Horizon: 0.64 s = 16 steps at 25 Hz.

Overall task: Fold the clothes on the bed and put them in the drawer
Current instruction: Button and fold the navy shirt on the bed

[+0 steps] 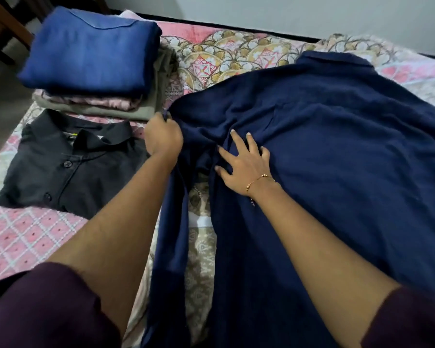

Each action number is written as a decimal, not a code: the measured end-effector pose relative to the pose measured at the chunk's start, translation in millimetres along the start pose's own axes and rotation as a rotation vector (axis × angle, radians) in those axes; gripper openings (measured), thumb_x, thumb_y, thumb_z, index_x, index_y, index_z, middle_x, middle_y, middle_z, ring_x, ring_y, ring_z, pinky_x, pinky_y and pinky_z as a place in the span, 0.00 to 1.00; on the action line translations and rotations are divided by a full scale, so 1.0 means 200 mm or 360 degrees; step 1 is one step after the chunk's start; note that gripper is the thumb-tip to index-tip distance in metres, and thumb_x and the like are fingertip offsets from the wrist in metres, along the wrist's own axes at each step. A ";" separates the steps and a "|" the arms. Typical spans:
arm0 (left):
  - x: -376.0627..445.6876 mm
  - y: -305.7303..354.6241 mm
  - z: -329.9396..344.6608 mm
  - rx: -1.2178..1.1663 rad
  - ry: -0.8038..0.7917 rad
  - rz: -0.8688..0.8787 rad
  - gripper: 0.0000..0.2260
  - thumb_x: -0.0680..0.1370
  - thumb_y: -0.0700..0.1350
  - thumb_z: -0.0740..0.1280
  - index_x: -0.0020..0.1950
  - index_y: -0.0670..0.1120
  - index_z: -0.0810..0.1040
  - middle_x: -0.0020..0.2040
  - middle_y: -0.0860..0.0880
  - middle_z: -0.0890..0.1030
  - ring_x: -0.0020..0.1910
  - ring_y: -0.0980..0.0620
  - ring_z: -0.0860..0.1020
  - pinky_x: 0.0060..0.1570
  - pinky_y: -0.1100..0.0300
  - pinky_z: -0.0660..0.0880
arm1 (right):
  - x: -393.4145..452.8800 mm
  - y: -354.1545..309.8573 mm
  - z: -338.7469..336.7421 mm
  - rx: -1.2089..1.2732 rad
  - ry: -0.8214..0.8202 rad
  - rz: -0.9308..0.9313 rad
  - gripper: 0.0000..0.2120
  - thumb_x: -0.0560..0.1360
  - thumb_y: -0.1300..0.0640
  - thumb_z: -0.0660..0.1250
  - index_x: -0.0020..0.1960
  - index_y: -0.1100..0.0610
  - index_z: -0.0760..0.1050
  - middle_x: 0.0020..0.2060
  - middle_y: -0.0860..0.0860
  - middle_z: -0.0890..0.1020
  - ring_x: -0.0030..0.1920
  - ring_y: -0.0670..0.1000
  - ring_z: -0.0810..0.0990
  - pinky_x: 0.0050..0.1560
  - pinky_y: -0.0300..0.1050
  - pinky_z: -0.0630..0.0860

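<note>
Navy shirt (324,146), spread on bed (30,229): my left hand (163,136) pinches its edge, right hand (246,162) presses flat, fingers spread. Risk: bunched middle folds crooked.

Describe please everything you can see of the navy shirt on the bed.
The navy shirt is dark blue, of matte woven-looking cloth, with a collar at the far end. It lies spread out and rumpled on the patterned bedcover, not yet folded. The left hand holds its edge in a closed grip; the right hand rests on it with fingers spread. A long strip, perhaps a sleeve, runs toward the camera.
</note>
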<state>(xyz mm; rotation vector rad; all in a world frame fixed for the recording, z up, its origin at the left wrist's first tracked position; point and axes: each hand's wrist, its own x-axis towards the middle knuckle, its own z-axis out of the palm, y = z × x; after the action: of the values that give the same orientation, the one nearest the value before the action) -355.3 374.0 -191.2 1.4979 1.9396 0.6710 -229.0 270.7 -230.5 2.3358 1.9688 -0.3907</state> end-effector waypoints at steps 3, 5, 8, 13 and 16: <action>0.01 0.08 0.01 -0.0015 0.0010 0.0100 0.15 0.80 0.40 0.55 0.62 0.37 0.74 0.64 0.38 0.75 0.62 0.40 0.71 0.53 0.57 0.61 | 0.09 -0.06 -0.09 -0.0010 -0.0247 0.0075 0.31 0.71 0.29 0.53 0.72 0.34 0.53 0.75 0.48 0.37 0.70 0.65 0.52 0.64 0.65 0.59; 0.02 0.12 0.02 -0.0033 0.0033 0.0142 0.14 0.80 0.42 0.55 0.60 0.38 0.75 0.62 0.39 0.76 0.61 0.41 0.72 0.54 0.56 0.63 | 0.14 -0.10 -0.13 0.0064 -0.0464 0.0163 0.35 0.69 0.26 0.53 0.73 0.34 0.49 0.75 0.47 0.35 0.72 0.67 0.46 0.65 0.73 0.53; 0.05 0.16 0.01 0.0039 0.0109 0.0199 0.14 0.80 0.44 0.56 0.58 0.38 0.76 0.60 0.40 0.77 0.60 0.41 0.73 0.53 0.55 0.64 | 0.16 -0.17 -0.11 0.0126 -0.0287 0.0174 0.32 0.72 0.31 0.55 0.72 0.43 0.61 0.76 0.54 0.47 0.73 0.66 0.38 0.66 0.74 0.43; 0.11 0.18 -0.07 0.0132 0.0220 0.0347 0.14 0.79 0.50 0.59 0.49 0.39 0.76 0.54 0.40 0.79 0.54 0.41 0.75 0.47 0.54 0.68 | 0.16 -0.22 -0.12 0.0089 0.0501 0.0108 0.17 0.73 0.50 0.68 0.54 0.61 0.79 0.60 0.59 0.73 0.59 0.60 0.71 0.53 0.50 0.70; 0.05 0.21 -0.07 0.0037 0.0181 0.0481 0.16 0.80 0.50 0.59 0.38 0.40 0.70 0.50 0.35 0.78 0.50 0.38 0.74 0.43 0.52 0.66 | 0.19 -0.19 -0.10 0.0430 -0.0317 0.0067 0.28 0.78 0.43 0.56 0.75 0.47 0.54 0.76 0.53 0.46 0.71 0.61 0.54 0.69 0.53 0.57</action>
<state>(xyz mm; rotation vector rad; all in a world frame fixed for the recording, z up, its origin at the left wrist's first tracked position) -339.4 393.2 -153.6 1.8239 1.8238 0.8830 -258.1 318.4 -215.9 2.3716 1.8719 -0.8997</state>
